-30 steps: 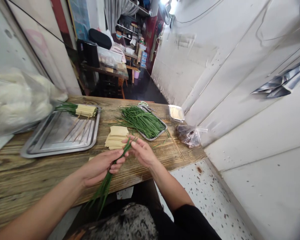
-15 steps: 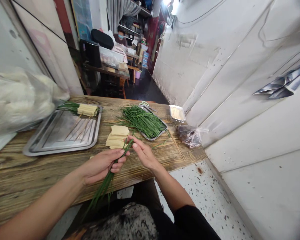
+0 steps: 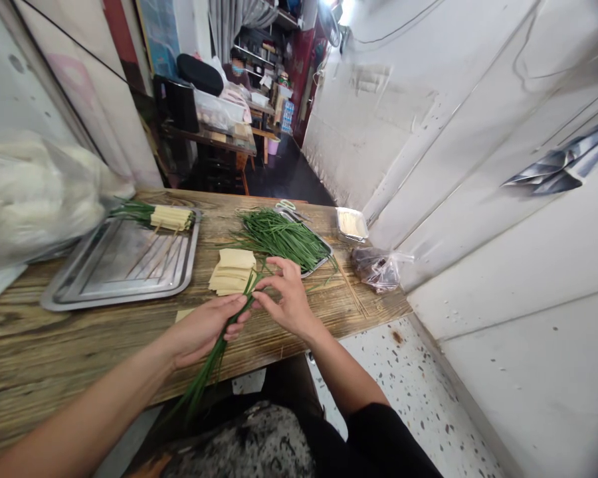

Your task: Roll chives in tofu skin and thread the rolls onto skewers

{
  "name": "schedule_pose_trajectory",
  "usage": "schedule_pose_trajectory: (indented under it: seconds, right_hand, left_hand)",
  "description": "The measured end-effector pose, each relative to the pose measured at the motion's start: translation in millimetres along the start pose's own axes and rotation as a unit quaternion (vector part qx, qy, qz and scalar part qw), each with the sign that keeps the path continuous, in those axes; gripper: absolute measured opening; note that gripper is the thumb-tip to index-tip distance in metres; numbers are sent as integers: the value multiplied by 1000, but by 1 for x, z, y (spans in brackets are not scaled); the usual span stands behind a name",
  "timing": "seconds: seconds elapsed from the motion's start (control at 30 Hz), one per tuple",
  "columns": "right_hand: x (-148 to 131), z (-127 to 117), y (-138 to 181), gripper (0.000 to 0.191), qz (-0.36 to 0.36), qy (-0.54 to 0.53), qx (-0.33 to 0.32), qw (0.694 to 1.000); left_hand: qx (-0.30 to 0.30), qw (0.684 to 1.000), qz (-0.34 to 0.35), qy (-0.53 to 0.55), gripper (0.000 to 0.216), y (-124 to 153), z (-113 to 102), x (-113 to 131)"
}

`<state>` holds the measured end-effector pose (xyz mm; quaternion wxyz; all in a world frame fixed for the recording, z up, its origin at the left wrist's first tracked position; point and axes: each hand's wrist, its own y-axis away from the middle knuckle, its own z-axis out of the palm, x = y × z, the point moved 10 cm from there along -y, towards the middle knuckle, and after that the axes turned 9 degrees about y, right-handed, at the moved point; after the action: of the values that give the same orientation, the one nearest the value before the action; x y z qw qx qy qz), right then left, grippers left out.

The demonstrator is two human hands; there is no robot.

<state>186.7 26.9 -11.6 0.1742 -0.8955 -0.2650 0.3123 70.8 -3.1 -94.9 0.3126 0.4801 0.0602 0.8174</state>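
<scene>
The left hand's (image 3: 204,328) fingers were wrapped around a bunch of garlic chives (image 3: 215,355), held in front of the stack of tofu sheets (image 3: 233,267), with its tips rising at the stack's right edge. The right hand (image 3: 288,304) had changed most: half a second earlier its fingers lay lower and closer together at those tips; now they were lifted, arched and parted just right of the stack. The left grip had stayed, so the bunch seemed to be under adjustment rather than done with. Whether the right fingers pinched any leaf could not be told; the left hand hid the bunch's middle, and its trailing ends blurred into dark clothing. A lone pale sheet (image 3: 183,314) on the bench (image 3: 54,352), left of the stack and nearer the wearer, showed more than just before, though still partly covered. Behind and right of the stack, a heap of chives (image 3: 286,234) filled a small metal tray (image 3: 327,250), its near edge partly masked by the right hand. Left of the stack, a steel tray (image 3: 177,290) bore skewered rolls (image 3: 172,218); what the plastic bag (image 3: 34,199) farther left held was unclear.
</scene>
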Motion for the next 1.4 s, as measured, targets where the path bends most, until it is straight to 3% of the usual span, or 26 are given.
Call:
schedule_pose_trajectory:
  seconds: [0.27, 0.47, 0.6, 0.7, 0.8, 1.03, 1.23, 1.4]
  right_hand:
    - [1, 9, 0, 3, 26, -36, -37, 998]
    - [25, -1, -4, 8, 75, -107, -15, 991]
    - [36, -9, -4, 35, 94, -183, 7, 979]
    - [31, 2, 0, 57, 90, -230, -44, 968]
    - [26, 9, 3, 65, 85, -245, -71, 963]
    - [31, 15, 2, 56, 95, -286, -60, 952]
    - [59, 27, 1, 48, 218, -331, -41, 917]
    - [52, 27, -11, 39, 203, -354, -37, 912]
  left_hand:
    - [11, 1000, 15, -8, 40, -1, -2, 3]
    - [13, 999, 19, -46, 46, 1, -3, 6]
    - [8, 999, 11, -42, 49, 1, -1, 5]
    - [-5, 999, 2, -34, 48, 1, 4, 4]
    - [-14, 1000, -4, -25, 45, 0, 7, 2]
    - [-13, 1000, -10, -19, 47, 1, 6, 1]
    - [-21, 999, 1, -45, 55, 2, 11, 3]
    - [-30, 998, -1, -58, 56, 0, 11, -2]
